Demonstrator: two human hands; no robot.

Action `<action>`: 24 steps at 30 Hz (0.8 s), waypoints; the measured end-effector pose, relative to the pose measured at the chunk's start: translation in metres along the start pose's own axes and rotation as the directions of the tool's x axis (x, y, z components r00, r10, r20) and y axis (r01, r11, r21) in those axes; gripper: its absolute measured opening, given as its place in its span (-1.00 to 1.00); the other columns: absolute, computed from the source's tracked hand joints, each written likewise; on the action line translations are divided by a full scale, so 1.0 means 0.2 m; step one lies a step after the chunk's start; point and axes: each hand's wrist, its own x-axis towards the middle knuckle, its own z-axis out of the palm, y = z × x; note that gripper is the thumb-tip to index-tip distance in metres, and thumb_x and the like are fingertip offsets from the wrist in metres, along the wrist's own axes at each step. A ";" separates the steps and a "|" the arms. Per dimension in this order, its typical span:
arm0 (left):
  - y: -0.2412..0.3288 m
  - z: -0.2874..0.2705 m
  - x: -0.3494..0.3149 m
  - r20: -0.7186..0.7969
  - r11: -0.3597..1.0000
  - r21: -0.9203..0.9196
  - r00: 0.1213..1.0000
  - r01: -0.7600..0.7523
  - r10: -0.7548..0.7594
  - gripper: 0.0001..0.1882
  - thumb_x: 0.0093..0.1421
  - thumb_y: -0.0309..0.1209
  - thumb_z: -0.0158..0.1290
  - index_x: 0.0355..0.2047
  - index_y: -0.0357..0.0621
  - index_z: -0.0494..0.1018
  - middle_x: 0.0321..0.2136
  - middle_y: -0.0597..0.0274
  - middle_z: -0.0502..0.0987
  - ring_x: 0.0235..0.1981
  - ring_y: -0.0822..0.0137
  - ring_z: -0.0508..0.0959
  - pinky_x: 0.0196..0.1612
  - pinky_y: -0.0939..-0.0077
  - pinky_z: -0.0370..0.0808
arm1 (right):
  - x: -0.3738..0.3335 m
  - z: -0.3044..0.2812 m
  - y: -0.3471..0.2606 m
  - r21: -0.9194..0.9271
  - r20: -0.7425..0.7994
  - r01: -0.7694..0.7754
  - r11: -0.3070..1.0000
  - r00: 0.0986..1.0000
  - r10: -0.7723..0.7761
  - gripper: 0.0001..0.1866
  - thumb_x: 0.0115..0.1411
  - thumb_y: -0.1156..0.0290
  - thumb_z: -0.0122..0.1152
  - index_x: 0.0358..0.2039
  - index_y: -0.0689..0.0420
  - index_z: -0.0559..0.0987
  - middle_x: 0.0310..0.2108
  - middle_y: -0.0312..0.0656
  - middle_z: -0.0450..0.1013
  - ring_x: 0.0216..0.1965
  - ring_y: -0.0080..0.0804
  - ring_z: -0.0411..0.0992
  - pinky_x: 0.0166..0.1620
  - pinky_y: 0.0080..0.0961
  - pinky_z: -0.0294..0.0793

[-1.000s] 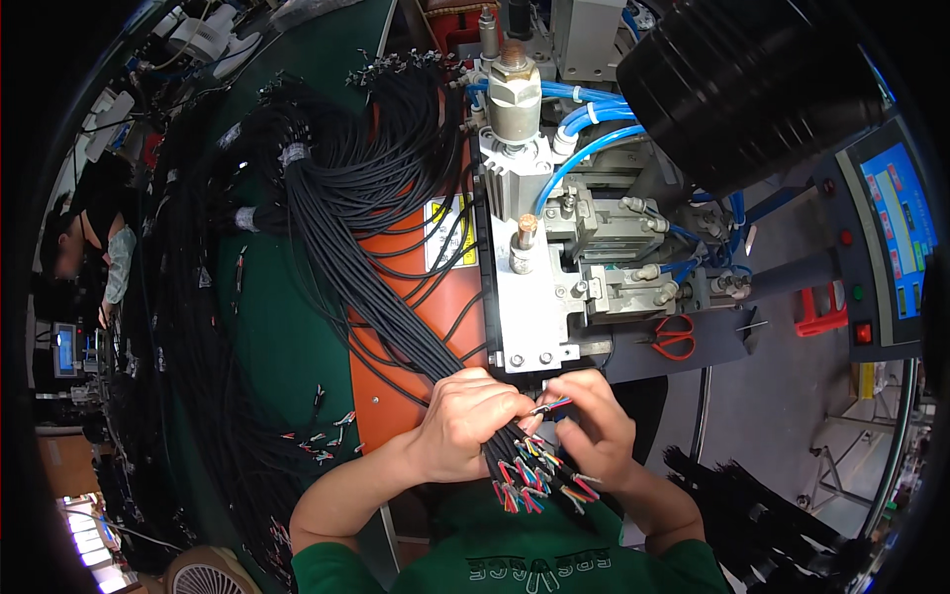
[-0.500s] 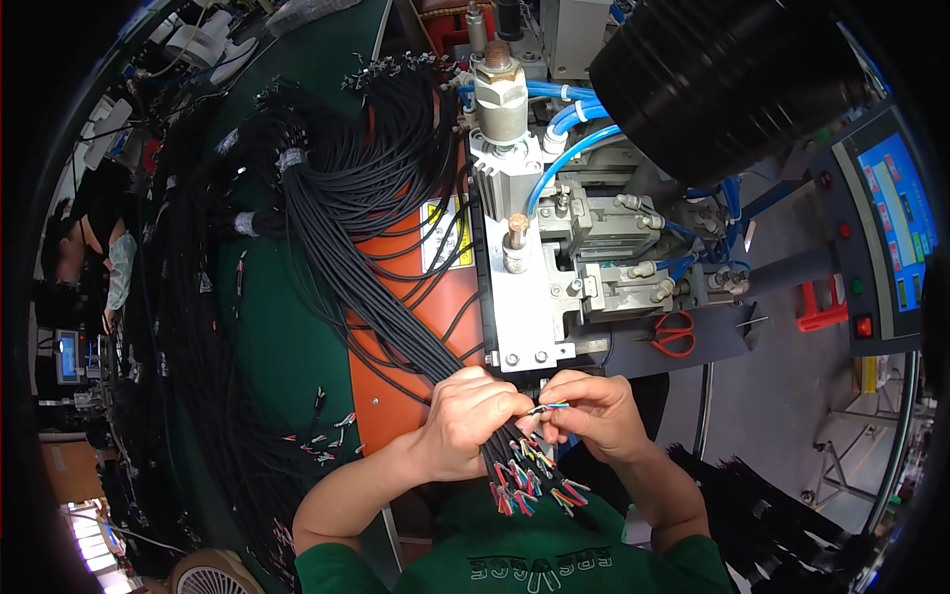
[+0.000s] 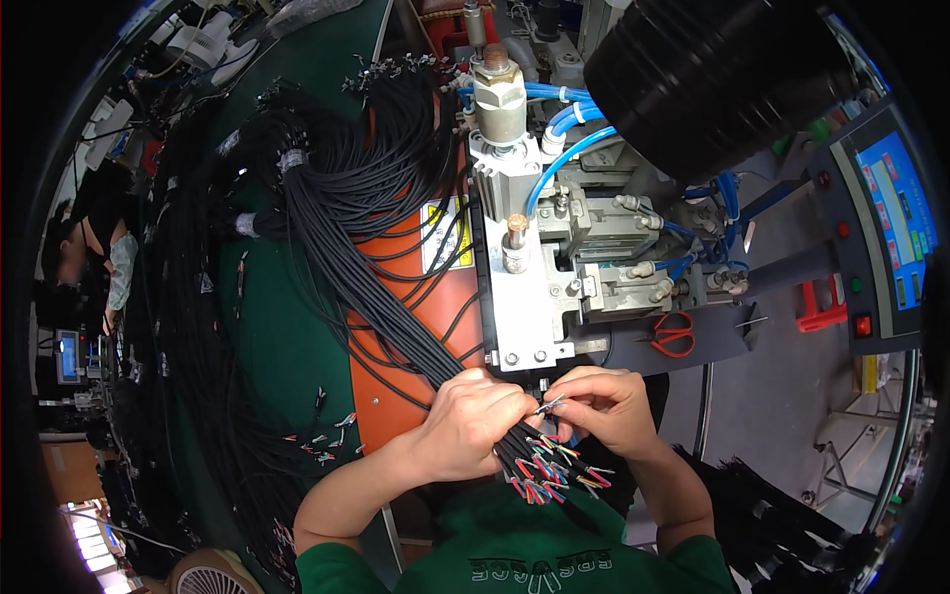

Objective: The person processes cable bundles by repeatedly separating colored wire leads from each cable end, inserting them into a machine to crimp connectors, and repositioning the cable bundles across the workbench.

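Note:
My left hand (image 3: 473, 416) is wrapped round a bundle of black cables (image 3: 396, 327) near their stripped ends. Below that hand the colored wire ends (image 3: 549, 467), red, yellow, blue and white, fan out above my lap. Between both hands one cable's thin wires (image 3: 550, 404) stick out to the right. The fingertips of my right hand (image 3: 606, 408) are pinched on these wires, partly hiding them. From the hands the bundle runs up and left across an orange plate (image 3: 435, 307) to a tied part.
A metal press machine (image 3: 524, 287) with blue air hoses (image 3: 559, 148) stands just beyond my hands. Red-handled scissors (image 3: 672, 337) lie right of it. A control screen (image 3: 896, 223) is at the right. More black cables (image 3: 198, 327) cover the green table (image 3: 287, 342). A person (image 3: 94, 238) sits far left.
The colored wire ends under my left hand have swung slightly right and up. The pinched wires now lie more splayed, and my right hand has shifted a little.

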 end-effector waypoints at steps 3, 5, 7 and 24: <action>0.00 0.00 0.00 0.024 1.000 0.019 0.999 -0.024 0.024 -0.76 -0.22 -0.50 0.16 -0.46 -0.10 0.41 -0.57 0.32 0.46 -0.50 0.28 0.54 -0.44 0.40 0.30 | 0.00 -0.01 0.00 -0.047 0.014 -0.006 0.999 1.000 0.007 -0.85 0.17 0.67 0.17 -0.23 0.31 0.60 -0.33 -0.15 0.54 -0.49 -0.61 0.50 -0.53 -0.74 0.41; 0.00 0.03 -0.01 0.011 0.995 0.083 0.999 -0.050 0.050 -0.76 -0.23 -0.51 0.13 -0.47 -0.11 0.41 -0.59 0.31 0.43 -0.53 0.28 0.51 -0.46 0.40 0.28 | 0.00 -0.01 0.00 -0.157 -0.006 -0.001 0.988 1.000 0.000 -0.92 0.10 0.66 0.23 -0.35 0.30 0.59 -0.39 -0.17 0.53 -0.54 -0.63 0.48 -0.54 -0.70 0.40; 0.01 0.06 -0.02 0.001 0.986 0.147 0.997 -0.075 0.076 -0.77 -0.24 -0.52 0.11 -0.48 -0.13 0.40 -0.61 0.30 0.40 -0.56 0.29 0.48 -0.48 0.39 0.26 | 0.01 0.03 -0.01 -0.414 -0.037 0.102 0.904 0.991 -0.129 -0.93 0.04 0.63 0.25 -0.42 0.26 0.56 -0.44 -0.19 0.50 -0.59 -0.59 0.46 -0.56 -0.66 0.40; 0.06 0.06 -0.04 -0.022 0.940 0.340 0.999 0.031 -0.025 -0.50 -0.20 -0.50 0.10 -0.14 -0.38 0.48 -0.38 0.13 0.45 -0.43 0.20 0.43 -0.35 0.37 0.34 | 0.01 0.06 0.01 -0.768 -0.056 0.126 0.628 0.963 -0.262 -0.94 0.03 0.52 0.19 -0.47 0.17 0.49 -0.51 -0.25 0.43 -0.68 -0.41 0.43 -0.61 -0.49 0.39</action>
